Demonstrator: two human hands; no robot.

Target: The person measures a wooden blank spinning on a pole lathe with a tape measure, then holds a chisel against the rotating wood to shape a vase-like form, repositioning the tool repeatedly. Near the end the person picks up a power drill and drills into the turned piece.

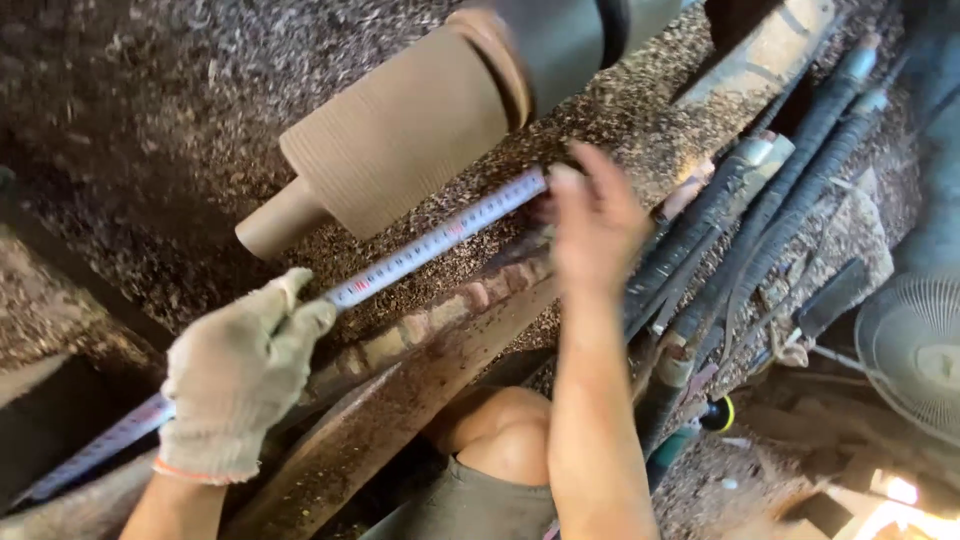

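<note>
At lower left, the left hand (240,375), in a pale work glove, has its grip closed on a white tape measure (440,237). The tape runs diagonally up to the frame's centre, just below a turned wooden cylinder (395,135) mounted on a lathe (560,35). There the bare right hand (590,215) pinches the tape's far end. Wood shavings (150,110) cover everything. Black cables (780,190) run at right, with a fan (915,350) at the edge.

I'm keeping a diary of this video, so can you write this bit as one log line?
left hand: gloved, pinching tape measure | right hand: bare, holding tape's far end | tape stretched beside turned wooden cylinder | wood shavings around
</note>
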